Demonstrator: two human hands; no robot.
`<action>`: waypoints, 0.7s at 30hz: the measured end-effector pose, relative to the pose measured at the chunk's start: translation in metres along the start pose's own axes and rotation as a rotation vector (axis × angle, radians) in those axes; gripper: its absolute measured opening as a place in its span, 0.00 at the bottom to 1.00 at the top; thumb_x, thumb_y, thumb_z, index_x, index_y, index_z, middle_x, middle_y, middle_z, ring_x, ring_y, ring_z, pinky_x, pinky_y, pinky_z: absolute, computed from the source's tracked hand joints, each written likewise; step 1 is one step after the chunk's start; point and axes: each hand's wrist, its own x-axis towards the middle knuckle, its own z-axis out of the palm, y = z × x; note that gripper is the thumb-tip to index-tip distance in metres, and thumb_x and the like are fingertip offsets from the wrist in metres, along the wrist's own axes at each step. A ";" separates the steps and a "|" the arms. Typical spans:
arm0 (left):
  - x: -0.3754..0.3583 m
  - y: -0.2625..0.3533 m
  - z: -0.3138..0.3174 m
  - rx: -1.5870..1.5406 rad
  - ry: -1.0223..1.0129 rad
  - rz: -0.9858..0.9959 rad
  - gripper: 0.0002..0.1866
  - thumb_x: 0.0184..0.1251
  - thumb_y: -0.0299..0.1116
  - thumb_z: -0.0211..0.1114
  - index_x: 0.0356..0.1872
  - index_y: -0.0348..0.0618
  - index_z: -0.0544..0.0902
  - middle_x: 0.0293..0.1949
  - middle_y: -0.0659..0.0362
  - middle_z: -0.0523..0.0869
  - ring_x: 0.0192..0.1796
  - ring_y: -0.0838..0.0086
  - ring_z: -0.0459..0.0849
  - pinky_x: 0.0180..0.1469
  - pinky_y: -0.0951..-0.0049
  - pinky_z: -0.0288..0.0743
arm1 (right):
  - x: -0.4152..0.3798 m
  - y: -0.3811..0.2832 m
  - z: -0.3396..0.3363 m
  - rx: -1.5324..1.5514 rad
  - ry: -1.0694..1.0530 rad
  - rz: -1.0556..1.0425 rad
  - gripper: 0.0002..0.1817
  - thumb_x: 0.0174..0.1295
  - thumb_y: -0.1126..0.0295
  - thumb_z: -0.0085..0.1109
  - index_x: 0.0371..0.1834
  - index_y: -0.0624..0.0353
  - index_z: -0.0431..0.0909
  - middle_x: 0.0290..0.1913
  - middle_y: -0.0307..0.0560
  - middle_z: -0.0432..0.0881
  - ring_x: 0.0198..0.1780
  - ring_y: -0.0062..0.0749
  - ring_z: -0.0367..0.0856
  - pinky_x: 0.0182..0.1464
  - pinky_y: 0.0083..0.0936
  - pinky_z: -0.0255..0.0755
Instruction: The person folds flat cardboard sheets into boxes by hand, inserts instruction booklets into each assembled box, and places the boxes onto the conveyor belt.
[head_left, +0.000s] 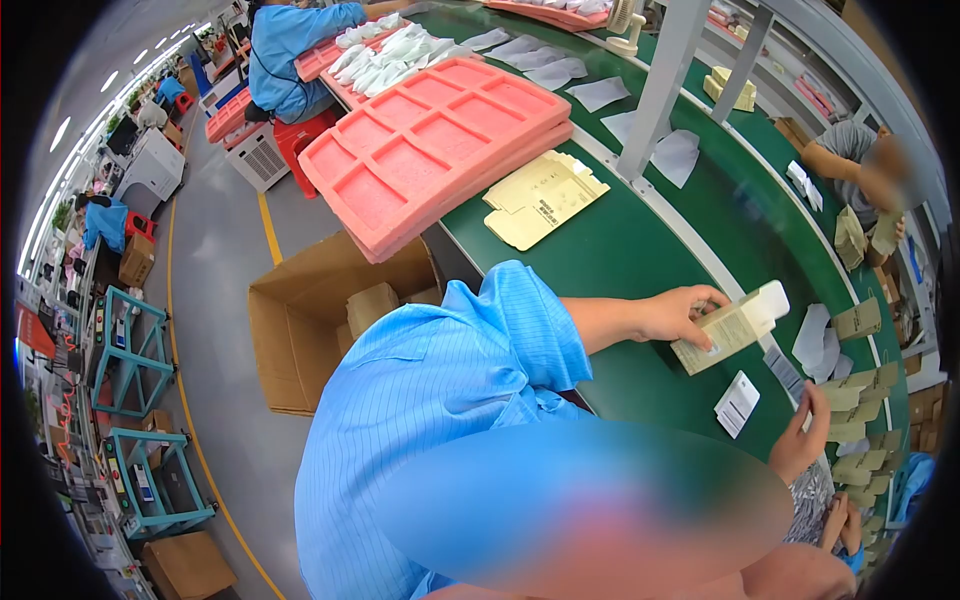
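Observation:
My left hand (680,314) is closed round the lower part of a small cream box (732,328), whose end flap stands open toward the upper right. In my right hand (802,432) I pinch a dark grey printed card (783,374) by its lower end, close to the box's open end. A stack of white cards with barcode-like print (738,404) lies on the green surface (620,270) between my hands. Farther up on the same surface lies a flattened cream carton (545,200) with printed text, beside the pink trays.
Stacked pink trays (430,145) overhang the table edge above an open cardboard box (290,310). White pouches (675,157) lie on the curved belt, and cream cartons (858,400) line its right side. A grey post (662,90) stands at the belt. Co-workers sit at top left and right.

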 end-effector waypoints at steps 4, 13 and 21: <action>-0.001 -0.001 0.001 0.040 -0.100 -0.009 0.36 0.49 0.19 0.71 0.62 0.42 0.66 0.55 0.56 0.73 0.56 0.68 0.75 0.59 0.67 0.71 | 0.018 -0.001 -0.002 -0.029 0.113 -0.053 0.08 0.61 0.82 0.56 0.43 0.65 0.79 0.41 0.50 0.82 0.40 0.35 0.82 0.44 0.26 0.75; 0.003 -0.005 0.002 0.040 0.048 0.023 0.34 0.49 0.20 0.72 0.59 0.40 0.68 0.53 0.55 0.76 0.54 0.69 0.77 0.56 0.68 0.73 | -0.013 0.008 0.004 -0.157 -0.040 -0.025 0.08 0.54 0.82 0.61 0.38 0.63 0.78 0.39 0.52 0.81 0.42 0.45 0.81 0.46 0.30 0.74; -0.003 0.014 0.011 0.068 -0.008 -0.045 0.34 0.54 0.22 0.68 0.64 0.39 0.65 0.56 0.54 0.76 0.60 0.69 0.74 0.63 0.67 0.66 | -0.047 0.003 0.018 0.017 -0.503 0.167 0.14 0.49 0.78 0.64 0.41 0.58 0.78 0.37 0.48 0.80 0.41 0.42 0.80 0.46 0.31 0.74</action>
